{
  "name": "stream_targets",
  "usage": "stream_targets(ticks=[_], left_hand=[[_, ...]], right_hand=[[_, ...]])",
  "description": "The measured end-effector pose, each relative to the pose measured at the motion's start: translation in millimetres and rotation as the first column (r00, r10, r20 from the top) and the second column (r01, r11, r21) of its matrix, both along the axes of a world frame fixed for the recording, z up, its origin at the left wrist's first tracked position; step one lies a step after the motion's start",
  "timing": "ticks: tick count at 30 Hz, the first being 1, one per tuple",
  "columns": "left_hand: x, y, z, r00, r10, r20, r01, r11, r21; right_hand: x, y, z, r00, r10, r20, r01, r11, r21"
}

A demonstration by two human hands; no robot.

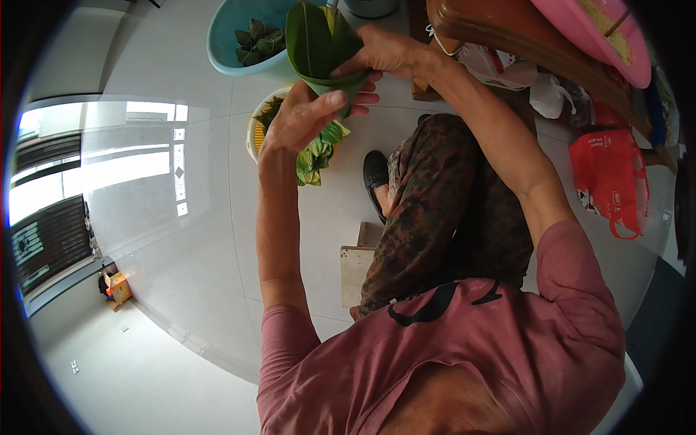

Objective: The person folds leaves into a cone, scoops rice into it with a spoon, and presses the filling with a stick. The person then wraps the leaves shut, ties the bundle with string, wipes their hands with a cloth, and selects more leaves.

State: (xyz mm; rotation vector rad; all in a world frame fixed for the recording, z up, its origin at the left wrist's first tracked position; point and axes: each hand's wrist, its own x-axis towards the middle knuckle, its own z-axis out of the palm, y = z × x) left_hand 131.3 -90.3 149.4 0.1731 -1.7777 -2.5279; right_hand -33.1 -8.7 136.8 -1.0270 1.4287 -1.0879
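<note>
A large green leaf (308, 36) is rolled into a cone, wide end up, in front of me. My left hand (308, 116) wraps around the lower part of the cone from below, its fingertips showing on the far side. At the rim is my right hand (384, 52), pinching the leaf with some fingers reaching inside the cone. What lies within the cone is hidden. Just behind it stands a light blue basin (217, 45) holding several dark green leaf-wrapped bundles (259, 42). Below my left hand, a yellow basket (254, 134) and loose green leaves (317, 156) are partly covered.
A pink basin (638, 69) with yellowish grains and a stick-like handle rests on a brown wooden surface (478, 25) at the upper right. A red bag (610, 174) and a white plastic bag (549, 96) are at the right. A small wooden stool (355, 272) sits beside my leg.
</note>
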Motion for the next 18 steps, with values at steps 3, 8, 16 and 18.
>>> stream_targets(ticks=[3,8,16,18], left_hand=[[-7,-1,-4,0.992,-0.012,0.126,0.023,0.997,-0.079],[-8,-4,-12,0.983,-0.008,0.182,-0.003,0.998,0.061],[-9,16,-9,0.965,0.256,0.061,-0.257,0.966,-0.005],[-5,12,-15,0.955,0.284,0.083,-0.274,0.954,-0.120]], right_hand=[[3,5,8,0.982,-0.104,-0.158,0.106,0.994,0.000],[0,3,1,0.926,-0.105,-0.363,0.119,0.993,0.015],[1,12,5,0.966,-0.206,-0.154,0.194,0.977,-0.093],[0,15,9,0.936,-0.295,-0.189,0.295,0.955,-0.030]])
